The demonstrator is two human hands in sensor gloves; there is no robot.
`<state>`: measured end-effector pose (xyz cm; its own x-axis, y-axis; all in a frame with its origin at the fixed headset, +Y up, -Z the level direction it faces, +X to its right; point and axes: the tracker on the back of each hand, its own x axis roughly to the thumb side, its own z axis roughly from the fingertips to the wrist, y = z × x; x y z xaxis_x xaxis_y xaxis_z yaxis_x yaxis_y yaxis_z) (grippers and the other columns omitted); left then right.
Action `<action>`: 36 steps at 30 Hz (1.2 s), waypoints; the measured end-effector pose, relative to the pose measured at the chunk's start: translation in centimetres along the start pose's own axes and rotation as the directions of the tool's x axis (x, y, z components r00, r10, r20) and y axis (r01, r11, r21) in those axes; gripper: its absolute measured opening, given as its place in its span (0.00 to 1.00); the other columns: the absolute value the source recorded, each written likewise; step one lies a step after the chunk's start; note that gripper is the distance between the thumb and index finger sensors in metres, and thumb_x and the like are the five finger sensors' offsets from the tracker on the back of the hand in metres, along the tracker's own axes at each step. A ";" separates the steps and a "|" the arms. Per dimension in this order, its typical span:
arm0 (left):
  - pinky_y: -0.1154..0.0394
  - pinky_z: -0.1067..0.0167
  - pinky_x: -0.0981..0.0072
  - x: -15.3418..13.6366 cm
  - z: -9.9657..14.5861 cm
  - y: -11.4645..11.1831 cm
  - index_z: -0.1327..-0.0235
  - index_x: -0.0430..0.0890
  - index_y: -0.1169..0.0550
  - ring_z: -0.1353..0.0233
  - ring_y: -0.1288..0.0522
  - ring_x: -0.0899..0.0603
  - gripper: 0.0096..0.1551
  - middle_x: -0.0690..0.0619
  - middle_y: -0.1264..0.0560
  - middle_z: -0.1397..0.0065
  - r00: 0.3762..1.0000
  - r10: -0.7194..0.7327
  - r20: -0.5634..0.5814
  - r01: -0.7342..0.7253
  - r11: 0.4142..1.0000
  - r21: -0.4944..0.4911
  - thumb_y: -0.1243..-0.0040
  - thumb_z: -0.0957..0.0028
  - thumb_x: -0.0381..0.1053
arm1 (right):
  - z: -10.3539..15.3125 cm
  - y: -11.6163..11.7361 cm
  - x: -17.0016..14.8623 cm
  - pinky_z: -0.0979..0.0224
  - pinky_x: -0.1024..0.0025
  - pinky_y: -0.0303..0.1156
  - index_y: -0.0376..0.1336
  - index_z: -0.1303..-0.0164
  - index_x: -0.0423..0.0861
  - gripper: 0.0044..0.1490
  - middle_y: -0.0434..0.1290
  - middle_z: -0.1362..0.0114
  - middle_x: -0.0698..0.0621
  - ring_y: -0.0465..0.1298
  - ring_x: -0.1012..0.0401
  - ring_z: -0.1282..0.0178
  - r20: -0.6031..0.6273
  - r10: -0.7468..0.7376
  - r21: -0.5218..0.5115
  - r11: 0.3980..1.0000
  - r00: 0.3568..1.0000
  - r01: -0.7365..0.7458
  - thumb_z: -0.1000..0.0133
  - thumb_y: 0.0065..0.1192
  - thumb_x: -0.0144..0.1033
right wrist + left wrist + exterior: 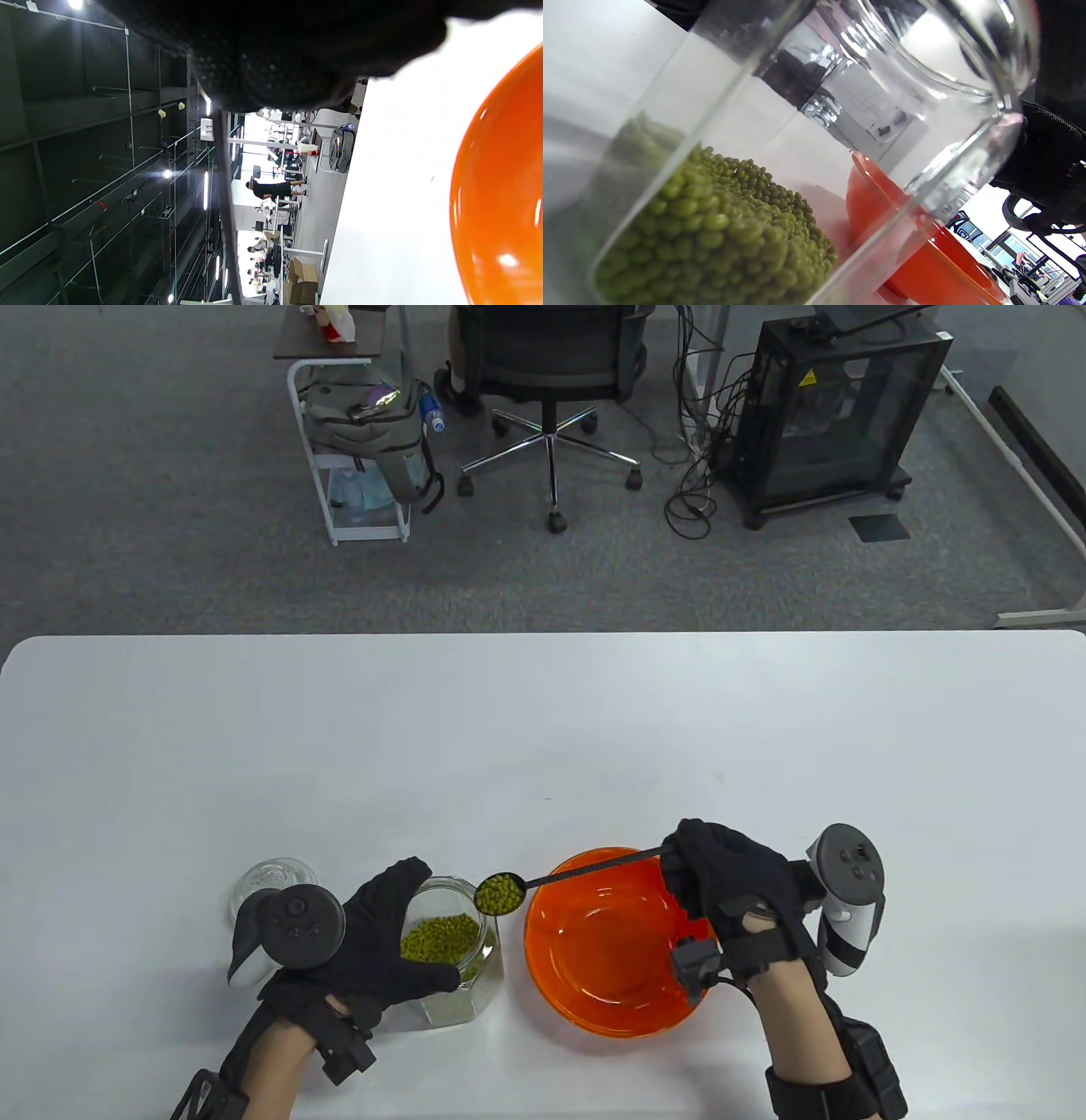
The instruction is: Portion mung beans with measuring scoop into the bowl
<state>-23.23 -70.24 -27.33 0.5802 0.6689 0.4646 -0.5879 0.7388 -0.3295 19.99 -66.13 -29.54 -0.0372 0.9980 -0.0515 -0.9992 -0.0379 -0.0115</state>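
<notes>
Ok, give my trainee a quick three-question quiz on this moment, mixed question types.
1. True or false: the orange bowl already holds beans.
2. Which hand holds the measuring scoop? A) left hand B) right hand
3. Fill in: the loaded scoop is over the rim of the glass ____.

Key: 1 false, the bowl looks empty. 2 B; the left hand steadies the jar. 3 jar.

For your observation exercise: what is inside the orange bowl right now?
The orange bowl shows only bare orange bottom, no mung beans. Its right part is hidden by the right hand. The beans are in the scoop and the glass jar.
</notes>
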 end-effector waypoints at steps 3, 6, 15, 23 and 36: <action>0.43 0.28 0.21 0.0 0.0 0.0 0.22 0.32 0.52 0.21 0.41 0.19 0.78 0.29 0.48 0.17 1.000 0.001 0.000 -0.001 1.000 0.000 0.32 0.57 0.84 | 0.0 -1.5 -0.4 0.66 0.63 0.79 0.78 0.62 0.37 0.27 0.83 0.61 0.44 0.81 0.55 0.71 -0.008 -0.005 -0.029 1.000 1.000 0.004 0.44 0.63 0.49; 0.43 0.28 0.21 0.0 0.0 0.0 0.22 0.32 0.52 0.21 0.41 0.19 0.78 0.29 0.48 0.17 1.000 0.001 0.000 -0.001 1.000 -0.001 0.32 0.57 0.85 | 0.0 -2.7 -1.0 0.66 0.63 0.79 0.78 0.62 0.37 0.27 0.83 0.61 0.44 0.81 0.55 0.71 -0.015 -0.011 -0.056 0.998 1.000 0.011 0.44 0.63 0.49; 0.43 0.28 0.21 -0.1 0.0 0.0 0.22 0.32 0.52 0.21 0.41 0.19 0.78 0.29 0.48 0.17 1.000 0.000 -0.002 0.000 1.000 -0.002 0.32 0.57 0.85 | -0.3 -5.3 -3.1 0.66 0.62 0.79 0.78 0.62 0.37 0.27 0.83 0.61 0.44 0.81 0.55 0.71 -0.052 -0.037 -0.101 0.994 0.998 0.032 0.44 0.63 0.49; 0.43 0.28 0.21 -0.1 0.0 0.0 0.22 0.32 0.52 0.21 0.41 0.19 0.78 0.28 0.48 0.17 1.000 -0.002 -0.003 0.002 1.000 -0.004 0.32 0.56 0.84 | -0.4 -6.3 -4.1 0.66 0.62 0.79 0.78 0.62 0.37 0.27 0.83 0.61 0.44 0.81 0.55 0.71 -0.085 0.021 -0.144 0.989 0.996 -0.033 0.45 0.63 0.49; 0.43 0.28 0.21 0.0 0.1 0.0 0.22 0.32 0.53 0.21 0.41 0.19 0.78 0.28 0.49 0.17 1.000 -0.007 -0.005 0.007 1.000 -0.008 0.33 0.56 0.84 | -0.5 -5.9 -4.5 0.65 0.62 0.79 0.78 0.62 0.37 0.27 0.83 0.61 0.43 0.81 0.55 0.70 -0.103 0.232 -0.197 0.948 0.967 -0.248 0.45 0.64 0.49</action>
<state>-23.30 -70.27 -27.32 0.5877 0.6639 0.4625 -0.5791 0.7443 -0.3326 26.04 -70.44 -29.74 -0.2660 0.9514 -0.1550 -0.9359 -0.2934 -0.1950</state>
